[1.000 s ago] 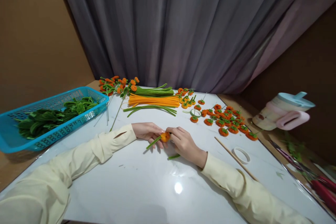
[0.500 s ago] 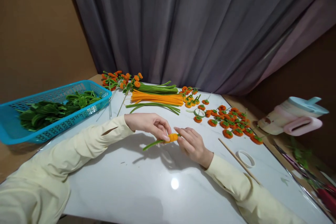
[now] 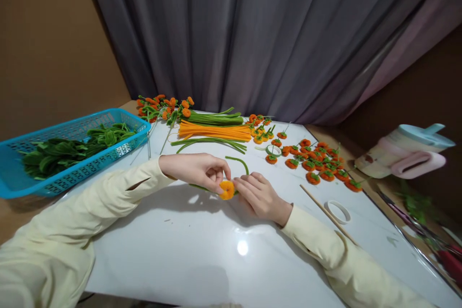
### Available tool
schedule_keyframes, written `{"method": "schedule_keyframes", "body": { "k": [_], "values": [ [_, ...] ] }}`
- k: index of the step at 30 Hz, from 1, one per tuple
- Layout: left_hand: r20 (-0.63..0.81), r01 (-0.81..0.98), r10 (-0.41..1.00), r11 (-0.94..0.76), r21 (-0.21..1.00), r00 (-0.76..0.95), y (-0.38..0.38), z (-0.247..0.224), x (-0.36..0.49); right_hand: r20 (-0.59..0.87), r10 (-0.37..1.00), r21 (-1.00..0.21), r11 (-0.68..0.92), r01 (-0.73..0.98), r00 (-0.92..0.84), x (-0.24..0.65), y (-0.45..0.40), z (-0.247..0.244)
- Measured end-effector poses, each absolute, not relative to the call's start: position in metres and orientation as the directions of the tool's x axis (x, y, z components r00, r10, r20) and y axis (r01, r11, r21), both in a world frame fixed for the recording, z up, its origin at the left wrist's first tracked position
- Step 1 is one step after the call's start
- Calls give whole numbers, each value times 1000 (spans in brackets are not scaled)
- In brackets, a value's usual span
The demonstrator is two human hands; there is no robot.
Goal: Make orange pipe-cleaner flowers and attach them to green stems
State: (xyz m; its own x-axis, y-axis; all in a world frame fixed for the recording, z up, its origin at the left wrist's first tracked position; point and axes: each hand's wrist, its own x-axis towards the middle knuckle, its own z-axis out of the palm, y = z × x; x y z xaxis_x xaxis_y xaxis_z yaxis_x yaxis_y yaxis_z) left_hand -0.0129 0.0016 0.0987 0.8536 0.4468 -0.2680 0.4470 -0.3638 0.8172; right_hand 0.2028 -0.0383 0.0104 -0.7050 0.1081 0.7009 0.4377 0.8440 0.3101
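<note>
A small yellow-orange pipe-cleaner coil is held above the white table, its round face with a central hollow turned towards me. My left hand pinches its left edge between thumb and index finger. At its right side, my right hand has its fingers closed around a green pipe cleaner, which curves up behind the fingertips. Another green length shows left of the coil, beneath my left fingers. How the green meets the coil is hidden by the fingers.
Beyond the hands lie orange pipe cleaners and green pipe cleaners. A blue basket of green leaves stands left. Finished orange persimmon shapes, a wooden stick, a white tape ring and a lidded cup are right.
The coil has turned from side-on to face me and shifted slightly left. The green pipe cleaner now bends up behind my right fingers. Both hands have moved a little left.
</note>
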Motion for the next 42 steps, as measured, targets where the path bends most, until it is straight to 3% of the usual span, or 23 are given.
{"method": "schedule_keyframes", "body": {
  "k": [6, 15, 19, 23, 29, 35, 42],
  "values": [
    [-336, 461, 386, -297, 836, 859, 12, 94, -15, 658, 153, 326, 825, 461, -738, 204, -36, 8],
    [-380, 505, 413, -250, 826, 827, 10, 85, -9, 628, 194, 336, 806, 488, -754, 204, -36, 8],
    [-333, 407, 474, -59, 912, 815, 13, 61, -4, 603, 265, 324, 781, 534, -752, 203, -35, 7],
    [-342, 311, 388, 143, 940, 856, 18, 50, -3, 601, 304, 301, 770, 562, -739, 202, -35, 7],
    [-372, 364, 349, 92, 927, 860, 27, 50, -6, 639, 315, 260, 770, 583, -701, 201, -36, 8],
    [-306, 343, 424, -13, 939, 853, 31, 41, -5, 608, 331, 267, 771, 578, -722, 201, -35, 8],
    [-314, 240, 354, 237, 941, 881, 26, 36, -3, 591, 344, 240, 788, 567, -729, 201, -34, 8]
  ]
}}
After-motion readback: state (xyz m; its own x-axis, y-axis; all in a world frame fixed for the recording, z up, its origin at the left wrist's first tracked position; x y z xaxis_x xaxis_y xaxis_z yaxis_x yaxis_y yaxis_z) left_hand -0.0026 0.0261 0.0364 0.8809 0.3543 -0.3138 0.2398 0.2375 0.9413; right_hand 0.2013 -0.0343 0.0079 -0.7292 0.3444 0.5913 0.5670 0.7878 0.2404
